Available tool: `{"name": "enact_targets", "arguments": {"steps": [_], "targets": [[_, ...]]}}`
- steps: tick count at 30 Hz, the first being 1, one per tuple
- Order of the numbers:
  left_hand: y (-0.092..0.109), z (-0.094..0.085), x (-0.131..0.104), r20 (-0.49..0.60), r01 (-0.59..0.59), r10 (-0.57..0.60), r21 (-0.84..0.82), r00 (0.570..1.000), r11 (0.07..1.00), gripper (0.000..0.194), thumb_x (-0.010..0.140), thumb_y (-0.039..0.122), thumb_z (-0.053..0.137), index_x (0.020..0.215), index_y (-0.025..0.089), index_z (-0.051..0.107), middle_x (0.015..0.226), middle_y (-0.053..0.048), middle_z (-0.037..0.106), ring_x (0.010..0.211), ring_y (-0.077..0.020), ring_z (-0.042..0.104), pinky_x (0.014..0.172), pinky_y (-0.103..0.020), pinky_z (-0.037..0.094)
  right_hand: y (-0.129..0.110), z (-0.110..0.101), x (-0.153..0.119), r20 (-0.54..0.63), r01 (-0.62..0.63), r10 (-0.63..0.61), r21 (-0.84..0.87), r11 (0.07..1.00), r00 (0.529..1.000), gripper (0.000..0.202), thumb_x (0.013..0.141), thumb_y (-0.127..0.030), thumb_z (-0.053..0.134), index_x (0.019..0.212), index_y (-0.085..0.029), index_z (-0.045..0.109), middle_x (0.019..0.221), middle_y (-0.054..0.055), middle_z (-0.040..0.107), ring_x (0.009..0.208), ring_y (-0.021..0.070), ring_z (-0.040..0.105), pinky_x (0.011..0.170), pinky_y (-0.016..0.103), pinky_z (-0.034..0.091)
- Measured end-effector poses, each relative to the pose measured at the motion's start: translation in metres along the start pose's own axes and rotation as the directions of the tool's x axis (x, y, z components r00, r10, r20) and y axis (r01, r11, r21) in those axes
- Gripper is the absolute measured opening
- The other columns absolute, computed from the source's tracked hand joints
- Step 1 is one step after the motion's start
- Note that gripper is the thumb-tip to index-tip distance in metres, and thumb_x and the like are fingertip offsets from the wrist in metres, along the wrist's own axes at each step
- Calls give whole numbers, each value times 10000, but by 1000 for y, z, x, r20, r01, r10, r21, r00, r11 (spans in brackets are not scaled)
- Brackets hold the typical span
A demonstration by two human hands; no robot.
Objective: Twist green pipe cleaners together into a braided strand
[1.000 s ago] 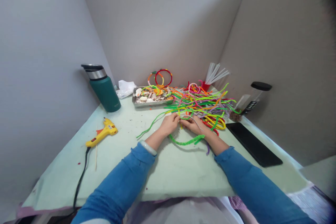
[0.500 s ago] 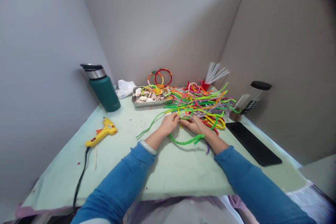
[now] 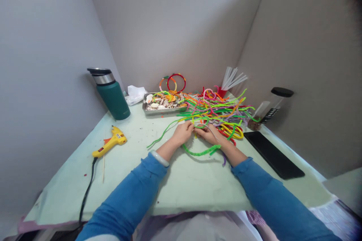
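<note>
My left hand (image 3: 183,133) and my right hand (image 3: 208,134) meet over the middle of the table, fingers pinched closed on pipe cleaners. A thin pale strand loops above them, with yellow and green pieces around the fingertips. From beneath my hands a thick, fuzzy green pipe cleaner (image 3: 199,153) curves down and across to the right wrist. Behind my fingers spreads a loose heap of coloured pipe cleaners (image 3: 217,108). One long green strand (image 3: 162,135) trails out to the left. Exactly which piece each hand grips is hard to make out.
A yellow glue gun (image 3: 111,144) with a black cord lies at left, near a teal bottle (image 3: 113,99). A metal tray (image 3: 165,112) of shells stands at the back. White sticks (image 3: 233,79) fill a red cup. At right are a black phone-like slab (image 3: 274,155) and a lidded clear container (image 3: 275,101).
</note>
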State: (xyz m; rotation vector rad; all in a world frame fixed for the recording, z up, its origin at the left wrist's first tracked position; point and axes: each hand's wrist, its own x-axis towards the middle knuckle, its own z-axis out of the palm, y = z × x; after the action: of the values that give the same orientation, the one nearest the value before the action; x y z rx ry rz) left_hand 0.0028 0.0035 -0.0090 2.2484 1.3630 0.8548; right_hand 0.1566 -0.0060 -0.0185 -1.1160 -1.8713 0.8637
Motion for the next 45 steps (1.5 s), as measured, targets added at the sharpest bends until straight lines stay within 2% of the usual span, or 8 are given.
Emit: {"name": "enact_targets", "arguments": {"steps": [9, 14, 23, 41, 45], "targets": [[0, -1, 0, 7, 3, -3, -1, 1000, 1000, 244, 848, 279, 359, 739, 176, 552, 750, -25, 617, 677, -131, 511, 578, -235, 302, -6, -2, -2, -14, 15, -16, -34, 999, 1000, 250, 747, -396, 483, 670, -173, 567, 540, -19, 497, 601, 141, 476, 571, 255, 389], [1, -1, -1, 10, 9, -9, -4, 1000, 1000, 244, 849, 283, 359, 744, 179, 553, 758, -27, 619, 683, -132, 513, 584, -235, 304, -10, -3, -3, 1, 11, -11, -27, 1000, 1000, 259, 759, -390, 476, 639, -170, 540, 531, -23, 483, 555, 124, 449, 553, 251, 382], [1, -1, -1, 11, 17, -17, -5, 1000, 1000, 245, 848, 277, 361, 752, 179, 563, 773, -28, 624, 696, -131, 521, 596, -234, 321, 1, -1, -1, -3, 2, -2, -43, 999, 1000, 270, 753, -404, 476, 649, -163, 540, 524, -25, 471, 511, 107, 416, 479, 227, 348], [2, -2, -1, 12, 13, -13, -17, 1000, 1000, 247, 844, 269, 360, 734, 175, 560, 760, -32, 620, 689, -140, 521, 594, -239, 334, -4, -2, -1, 7, 12, -12, -35, 999, 1000, 269, 759, -412, 471, 655, -173, 538, 525, -27, 470, 549, 125, 444, 538, 246, 375], [2, -2, -1, 8, 13, -13, -36, 1000, 999, 251, 845, 270, 355, 726, 171, 553, 745, -27, 612, 673, -131, 509, 581, -233, 324, -6, -2, -1, 4, 8, -8, -41, 999, 1000, 259, 763, -389, 470, 626, -173, 512, 527, -27, 461, 527, 113, 417, 511, 237, 352]]}}
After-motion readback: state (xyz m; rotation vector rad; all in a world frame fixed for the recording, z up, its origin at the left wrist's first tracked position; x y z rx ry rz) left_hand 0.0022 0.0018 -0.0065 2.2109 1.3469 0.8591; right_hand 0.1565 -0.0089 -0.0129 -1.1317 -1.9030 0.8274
